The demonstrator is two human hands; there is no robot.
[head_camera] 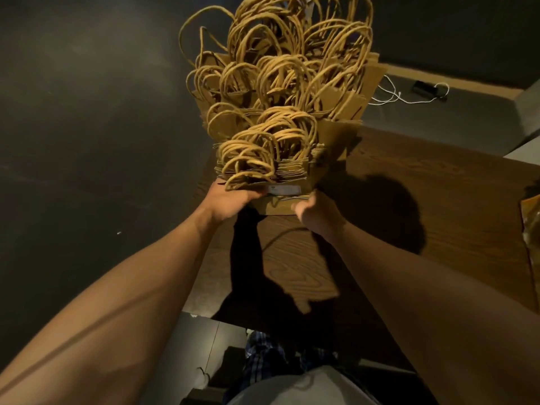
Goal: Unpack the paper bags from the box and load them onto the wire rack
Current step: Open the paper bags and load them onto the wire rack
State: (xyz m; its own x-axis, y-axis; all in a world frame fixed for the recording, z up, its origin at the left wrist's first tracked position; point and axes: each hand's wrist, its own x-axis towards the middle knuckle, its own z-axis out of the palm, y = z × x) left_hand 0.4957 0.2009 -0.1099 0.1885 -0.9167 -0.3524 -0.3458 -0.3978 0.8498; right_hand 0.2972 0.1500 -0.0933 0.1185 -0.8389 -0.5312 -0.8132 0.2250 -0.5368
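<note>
Hands gripped the stack of paper bags [280,127] above the counter [409,200]: left hand [233,200] clasped its near left edge, right hand [317,210] its near right edge, twisted handles [271,83] splaying upward beyond them.

My left hand [233,200] grips the near left end of a thick stack of flat brown paper bags with twisted-cord handles [277,112]; my right hand [317,213] holds its near right end. The stack stretches away from me above the dark wood-grain tabletop [409,229]. Behind the table's far edge, a thin white cord [391,96] lies beside a small black box [423,87].
</note>
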